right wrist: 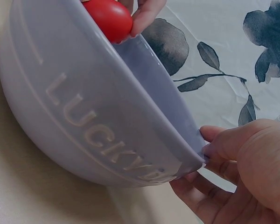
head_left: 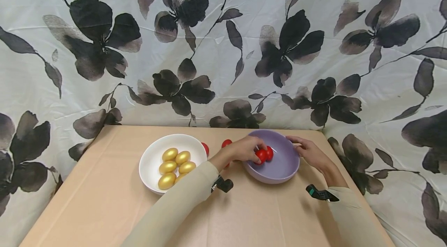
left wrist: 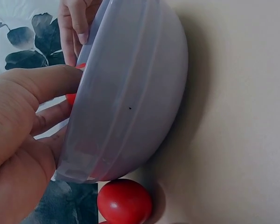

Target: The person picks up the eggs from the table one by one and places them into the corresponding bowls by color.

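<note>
Red egg (head_left: 260, 156): pinched at the left side of the purple bowl (head_left: 270, 180); we judge it light, stiff and slippery (that gloss), best held round its middle.
Left hand (head_left: 245, 149): we see its fingers curled on that egg.
Right hand (head_left: 310, 153): grips the bowl's right rim.
Table (head_left: 251, 216): back and right edges near the bowl; we find more room in front.

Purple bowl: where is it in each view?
Head: purple bowl right of centre, just below mid-height.
Left wrist: bowl upper middle, appearing tipped on its side.
Right wrist: bowl upper left to centre, LUCKY lettering showing.
Shared landmark: right hand, at the rim.
</note>
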Demonstrator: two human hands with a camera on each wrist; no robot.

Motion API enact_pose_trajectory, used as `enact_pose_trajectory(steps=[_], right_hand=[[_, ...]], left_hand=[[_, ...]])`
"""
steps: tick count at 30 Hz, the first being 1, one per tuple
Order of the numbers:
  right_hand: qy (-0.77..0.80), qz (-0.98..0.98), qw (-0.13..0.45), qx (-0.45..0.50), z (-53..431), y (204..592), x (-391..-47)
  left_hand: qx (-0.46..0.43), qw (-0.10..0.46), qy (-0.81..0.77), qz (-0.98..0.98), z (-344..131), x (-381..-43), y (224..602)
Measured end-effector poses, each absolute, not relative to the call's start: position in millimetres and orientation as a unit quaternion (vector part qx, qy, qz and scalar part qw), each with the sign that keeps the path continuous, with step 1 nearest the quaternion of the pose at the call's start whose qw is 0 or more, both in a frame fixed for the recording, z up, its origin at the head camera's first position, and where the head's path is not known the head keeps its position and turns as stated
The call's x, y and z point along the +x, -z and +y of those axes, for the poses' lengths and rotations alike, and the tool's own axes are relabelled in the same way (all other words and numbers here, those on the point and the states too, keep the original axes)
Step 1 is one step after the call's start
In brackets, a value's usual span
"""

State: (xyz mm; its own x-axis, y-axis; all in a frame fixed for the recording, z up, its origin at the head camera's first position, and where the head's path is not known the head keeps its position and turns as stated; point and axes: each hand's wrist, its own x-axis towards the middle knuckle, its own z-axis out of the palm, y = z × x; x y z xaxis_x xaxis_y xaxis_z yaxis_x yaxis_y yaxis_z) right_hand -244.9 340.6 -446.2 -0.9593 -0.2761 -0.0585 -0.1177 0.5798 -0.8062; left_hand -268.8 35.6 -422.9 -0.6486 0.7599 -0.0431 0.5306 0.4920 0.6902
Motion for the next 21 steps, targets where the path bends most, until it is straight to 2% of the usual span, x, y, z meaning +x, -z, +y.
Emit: enact_pose_trajectory(steps=[14, 21], right_hand=[[0.446, 0.883, 0.092, -0.111, 341.4, 446.5, -244.9], [0.444, 0.884, 0.093, -0.11, 340.6, 447.1, -245.7]], left_hand=[[0.391, 0.209, -0.301, 0.845, 41.3, -270.3, 421.2], [0.403, 0.209, -0.265, 0.851, 42.7, -268.6, 419.2]])
